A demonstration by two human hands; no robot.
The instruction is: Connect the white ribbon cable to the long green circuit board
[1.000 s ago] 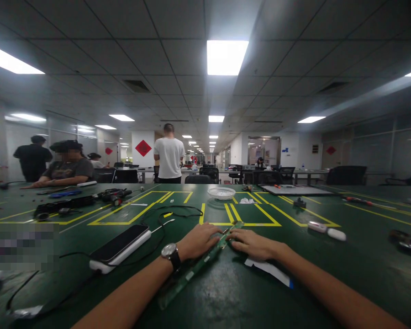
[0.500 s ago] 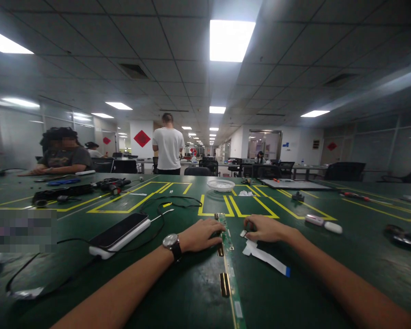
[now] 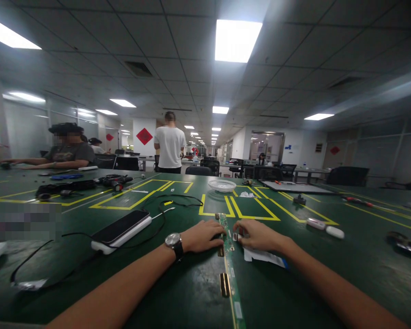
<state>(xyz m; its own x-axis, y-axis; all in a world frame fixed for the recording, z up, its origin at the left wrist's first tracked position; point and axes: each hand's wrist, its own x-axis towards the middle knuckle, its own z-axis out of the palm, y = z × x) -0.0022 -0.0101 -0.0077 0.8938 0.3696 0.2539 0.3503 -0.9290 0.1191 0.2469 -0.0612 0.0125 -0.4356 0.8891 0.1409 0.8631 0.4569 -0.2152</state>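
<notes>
A long, narrow green circuit board (image 3: 233,278) runs away from me over the green table, with copper-coloured tabs along its left side. On its far part rests my left hand (image 3: 203,235), thumb and fingertips closed against the left edge, holding it. Just right of the board, my right hand (image 3: 258,235) pinches the end of a white flat ribbon cable (image 3: 265,257). A small light connector end shows at the fingertips, close to the board's edge. Beneath the hand, the rest of the cable trails right to a blue tip; its middle is partly hidden.
A phone (image 3: 121,230) lies on a white block at left, with a black cable (image 3: 162,224) curling near it. A white basket (image 3: 222,185) stands beyond the board. White cases (image 3: 334,232) lie at right. Two co-workers, one seated (image 3: 71,153) and one standing (image 3: 170,146), are beyond.
My right hand has moved left with the ribbon cable end, up beside the board. My left hand stays on the board. The seated person has stretched an arm out to the left.
</notes>
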